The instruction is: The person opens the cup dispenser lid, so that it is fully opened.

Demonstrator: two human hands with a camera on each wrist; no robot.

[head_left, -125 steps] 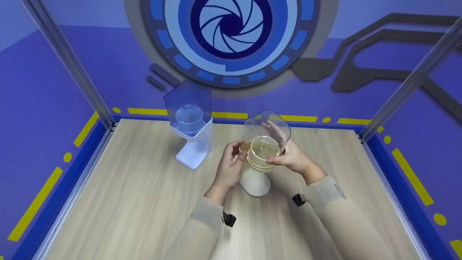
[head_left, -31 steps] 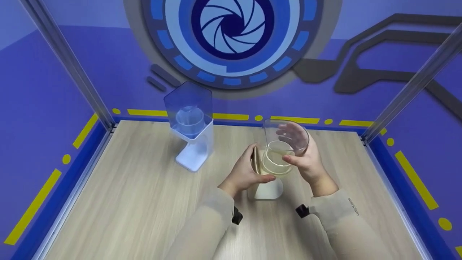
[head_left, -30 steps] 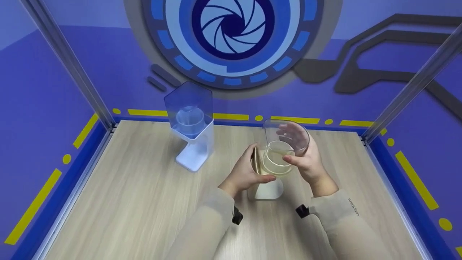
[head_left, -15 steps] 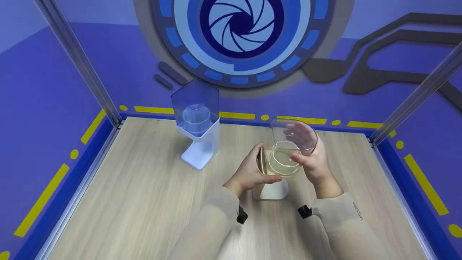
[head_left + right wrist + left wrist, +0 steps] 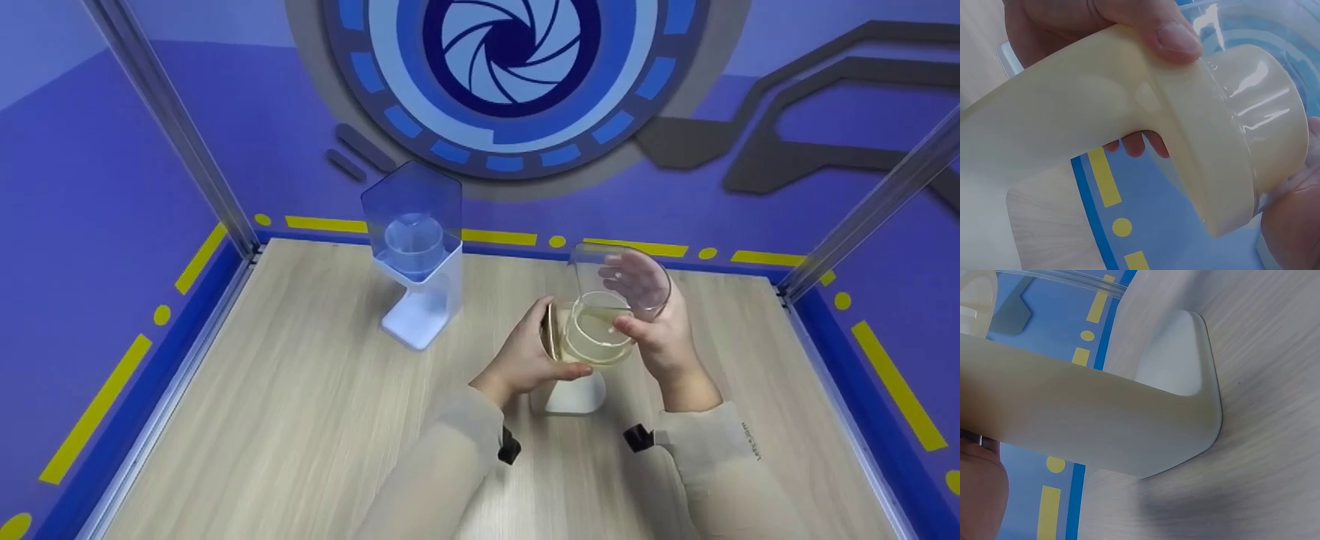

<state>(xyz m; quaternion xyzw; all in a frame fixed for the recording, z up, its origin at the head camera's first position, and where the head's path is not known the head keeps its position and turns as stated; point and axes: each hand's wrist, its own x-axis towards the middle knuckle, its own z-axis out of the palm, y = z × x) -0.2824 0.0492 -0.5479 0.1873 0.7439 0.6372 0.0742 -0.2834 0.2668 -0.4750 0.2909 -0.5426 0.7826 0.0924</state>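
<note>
Upright at the middle right stands a cream dispenser-like stand (image 5: 576,396) with a clear, wide container (image 5: 589,274) on top and a round rim inside it. My left hand (image 5: 529,352) grips the stand's upper part, its thumb across the front. On the other side, my right hand (image 5: 667,337) holds the clear container, fingers spread behind it and thumb at the inner rim. The right wrist view has the cream stand (image 5: 1095,90) bending into a round collar, with left-hand fingers over the bend. In the left wrist view, the stand's foot (image 5: 1174,360) is at the wooden surface.
A similar dispenser with a blue clear top (image 5: 416,225) and a pale blue-white foot (image 5: 420,319) stands to the left. The wooden table (image 5: 285,375) ends at blue printed walls, with metal posts (image 5: 187,150) at the corners.
Since the oldest frame, the stand and container have turned and shifted right, and my left hand has spread around the stand's side. Over the last second the hold looks steady; the view shifts slightly.
</note>
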